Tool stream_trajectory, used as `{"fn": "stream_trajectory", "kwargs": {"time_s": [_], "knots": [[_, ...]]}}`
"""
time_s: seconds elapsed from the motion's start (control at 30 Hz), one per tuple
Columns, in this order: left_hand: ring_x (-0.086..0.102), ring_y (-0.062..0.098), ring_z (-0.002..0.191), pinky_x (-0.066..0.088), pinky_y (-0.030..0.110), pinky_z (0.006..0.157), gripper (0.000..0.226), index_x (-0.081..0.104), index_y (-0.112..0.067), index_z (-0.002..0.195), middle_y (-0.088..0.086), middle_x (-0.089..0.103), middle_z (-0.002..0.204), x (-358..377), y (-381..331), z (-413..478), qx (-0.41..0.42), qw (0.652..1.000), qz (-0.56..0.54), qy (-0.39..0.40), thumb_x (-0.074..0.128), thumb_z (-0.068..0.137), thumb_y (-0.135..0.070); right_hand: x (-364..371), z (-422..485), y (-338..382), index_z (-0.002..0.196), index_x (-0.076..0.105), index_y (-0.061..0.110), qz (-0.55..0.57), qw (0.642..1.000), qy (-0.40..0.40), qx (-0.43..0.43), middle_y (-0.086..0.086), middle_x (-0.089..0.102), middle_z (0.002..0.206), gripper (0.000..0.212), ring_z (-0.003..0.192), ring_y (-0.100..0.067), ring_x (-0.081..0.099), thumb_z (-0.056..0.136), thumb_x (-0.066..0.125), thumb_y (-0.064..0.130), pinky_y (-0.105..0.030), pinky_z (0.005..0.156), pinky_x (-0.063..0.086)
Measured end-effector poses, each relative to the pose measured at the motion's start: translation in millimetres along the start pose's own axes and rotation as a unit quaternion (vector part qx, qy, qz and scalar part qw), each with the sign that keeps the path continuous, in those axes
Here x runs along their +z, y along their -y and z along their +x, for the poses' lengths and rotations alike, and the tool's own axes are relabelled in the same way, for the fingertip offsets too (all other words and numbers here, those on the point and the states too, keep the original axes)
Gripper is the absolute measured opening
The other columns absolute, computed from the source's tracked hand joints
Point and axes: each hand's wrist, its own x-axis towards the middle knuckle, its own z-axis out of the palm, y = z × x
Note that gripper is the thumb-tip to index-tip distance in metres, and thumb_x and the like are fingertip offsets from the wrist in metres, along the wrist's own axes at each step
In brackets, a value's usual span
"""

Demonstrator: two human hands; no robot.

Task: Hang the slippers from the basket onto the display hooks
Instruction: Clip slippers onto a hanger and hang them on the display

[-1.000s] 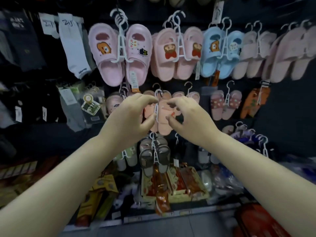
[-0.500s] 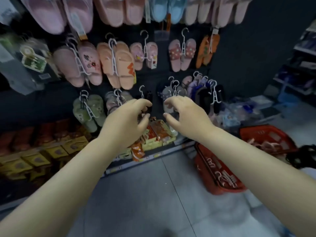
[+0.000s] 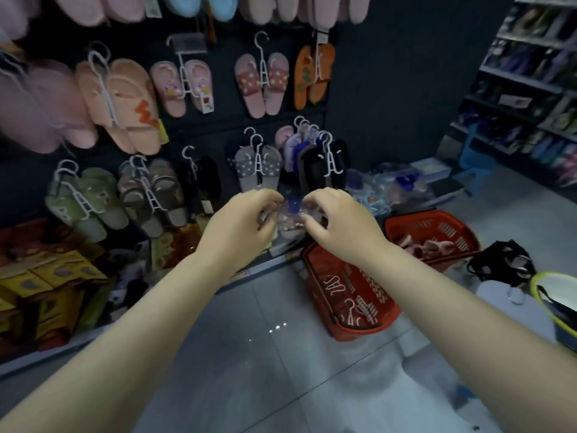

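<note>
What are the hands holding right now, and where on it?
Cannot tell for sure. The left hand and right hand are curled close together around a blurry clear item; actual contact isn't visible.

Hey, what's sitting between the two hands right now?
In the head view, a blurry clear packet with a blue spot sits between the left hand and the right hand. Whether either hand grips it is unclear.

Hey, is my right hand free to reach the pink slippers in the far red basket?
Probably yes. The right hand is near the pink slippers, which lie uncovered in the open-topped far red basket, but it seems busy with something blurred and unclear.
</note>
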Motion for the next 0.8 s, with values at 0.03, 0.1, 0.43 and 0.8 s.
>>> {"fn": "stream_trajectory", "kwargs": {"time_s": [0.03, 0.1, 0.43, 0.8], "knots": [[0.056, 0.014, 0.107, 0.049, 0.033, 0.087, 0.030, 0.060, -0.019, 0.119, -0.004, 0.064, 0.110, 16.1, -12.1, 9.3, -0.002, 1.000, -0.009, -0.003, 0.054, 0.091, -0.011, -7.3, -3.0, -22.5, 0.114, 0.056, 0.020, 0.003, 1.000, 0.003, 0.005, 0.006, 0.058, 0.106, 0.028, 0.101, -0.014, 0.051, 0.090, 0.053, 0.034, -0.038, 0.077, 0.050], [0.056, 0.016, 0.105, 0.049, 0.034, 0.088, 0.030, 0.061, -0.017, 0.118, -0.003, 0.063, 0.111, 47.3, -34.0, 28.4, -0.002, 1.000, -0.023, -0.007, 0.055, 0.090, -0.009, -22.0, -6.8, -65.6, 0.113, 0.056, 0.021, 0.008, 1.000, 0.007, 0.009, 0.007, 0.058, 0.108, 0.027, 0.103, -0.013, 0.051, 0.090, 0.053, 0.034, -0.036, 0.079, 0.049], [0.053, 0.001, 0.096, 0.041, 0.012, 0.082, 0.029, 0.060, -0.019, 0.119, -0.011, 0.059, 0.109, 168.2, -85.8, 125.7, -0.044, 0.995, -0.086, 0.022, 0.056, 0.091, -0.013, -35.7, 10.6, -232.2, 0.115, 0.057, 0.020, 0.048, 0.997, 0.051, 0.036, 0.008, 0.058, 0.111, 0.028, 0.109, -0.012, 0.051, 0.090, 0.054, 0.032, -0.036, 0.084, 0.049], [0.052, -0.005, 0.104, 0.040, 0.011, 0.088, 0.031, 0.056, -0.024, 0.123, -0.011, 0.061, 0.115, 277.3, -60.2, 275.0, -0.053, 0.988, -0.123, 0.078, 0.055, 0.093, -0.018, -4.3, 92.6, -364.1, 0.114, 0.057, 0.016, 0.043, 0.991, 0.092, 0.082, 0.001, 0.060, 0.112, 0.028, 0.109, -0.018, 0.052, 0.089, 0.053, 0.029, -0.039, 0.087, 0.047]]}}
